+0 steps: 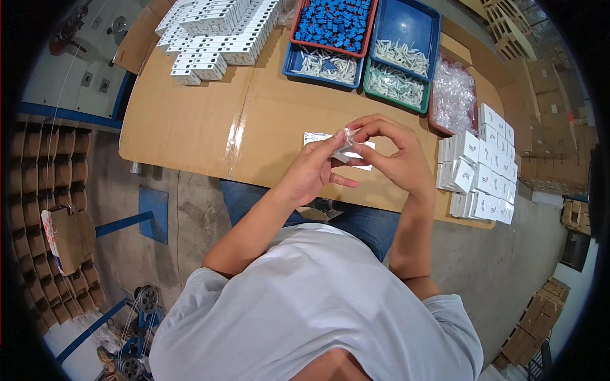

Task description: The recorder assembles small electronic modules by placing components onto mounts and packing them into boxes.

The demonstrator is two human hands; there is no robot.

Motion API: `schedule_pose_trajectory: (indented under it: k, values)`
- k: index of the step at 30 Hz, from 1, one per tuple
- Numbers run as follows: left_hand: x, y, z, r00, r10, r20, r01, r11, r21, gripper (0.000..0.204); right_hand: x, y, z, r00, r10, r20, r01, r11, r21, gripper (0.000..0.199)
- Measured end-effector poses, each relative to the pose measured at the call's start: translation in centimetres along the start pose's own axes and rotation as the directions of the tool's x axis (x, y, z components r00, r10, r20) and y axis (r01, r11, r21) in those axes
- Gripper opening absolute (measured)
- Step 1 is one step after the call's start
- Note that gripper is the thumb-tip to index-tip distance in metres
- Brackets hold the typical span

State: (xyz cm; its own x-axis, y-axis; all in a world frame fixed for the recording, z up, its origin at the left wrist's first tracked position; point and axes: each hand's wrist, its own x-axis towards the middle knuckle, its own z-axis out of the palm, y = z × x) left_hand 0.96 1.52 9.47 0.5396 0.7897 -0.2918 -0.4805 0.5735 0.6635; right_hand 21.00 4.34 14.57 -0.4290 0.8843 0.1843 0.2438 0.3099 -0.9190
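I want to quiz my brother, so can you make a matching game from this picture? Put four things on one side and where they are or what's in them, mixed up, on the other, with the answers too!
Things:
1. Crinkly clear plastic
2. Small blue pieces
3. Green tray
4. Blue jeans

Places and states:
A. Heaped in a red tray
B. Below the near edge of the table
C. Held by the left grip and the right grip
D. Holding thin white pieces

Right pairs: 1-C, 2-A, 3-D, 4-B
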Motion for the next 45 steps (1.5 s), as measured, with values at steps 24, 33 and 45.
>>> schedule_pose_trajectory:
  k: [24,33,45]
  values:
    - [0.6,-1.7,-1.3,0.888,0.435,-0.15,-0.365,0.865,0.346,0.022,-0.1,1.2,0.0,0.989,0.142,-0.037,-0.137,0.985,0.105,0.017]
    - [0.6,-1.6,-0.7,0.815,0.51,-0.274,-0.423,0.848,0.321,0.02,-1.6,2.3,3.3,0.937,0.282,-0.206,-0.195,0.913,0.358,0.021]
    - [0.4,-1.6,-0.8,0.766,0.61,-0.203,-0.501,0.764,0.407,0.016,-1.5,1.9,5.5,0.927,0.251,-0.279,-0.11,0.893,0.436,0.014]
